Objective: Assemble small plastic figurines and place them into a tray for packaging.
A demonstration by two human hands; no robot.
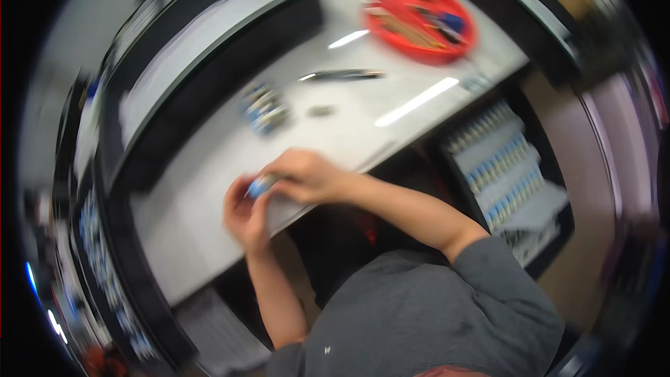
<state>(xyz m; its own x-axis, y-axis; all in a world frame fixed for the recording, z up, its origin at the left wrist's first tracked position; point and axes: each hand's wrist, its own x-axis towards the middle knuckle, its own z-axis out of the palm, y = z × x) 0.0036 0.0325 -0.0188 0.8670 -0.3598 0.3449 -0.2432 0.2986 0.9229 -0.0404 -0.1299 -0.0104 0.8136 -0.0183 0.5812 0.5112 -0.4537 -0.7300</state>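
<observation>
My left hand (244, 211) and my right hand (303, 176) meet over the near edge of the white table. Between them is a small blue and whitish cylindrical part (261, 185), blurred by motion. The fingers of my left hand are closed around its blue end. My right thumb and fingers pinch its other end. Just beyond the hands stands a small cluster of similar blue and whitish parts (264, 108). Beside that cluster lies a small greyish piece (322, 110), too smeared to name. A slim dark pen-like tool (342, 75) rests farther back.
A red round tray (382, 40) holding several tools sits at the far right of the table. Black bins (223, 63) with white sheets line the left side. At the right, a black crate (551, 251) holds rows of blue and whitish parts in grey trays.
</observation>
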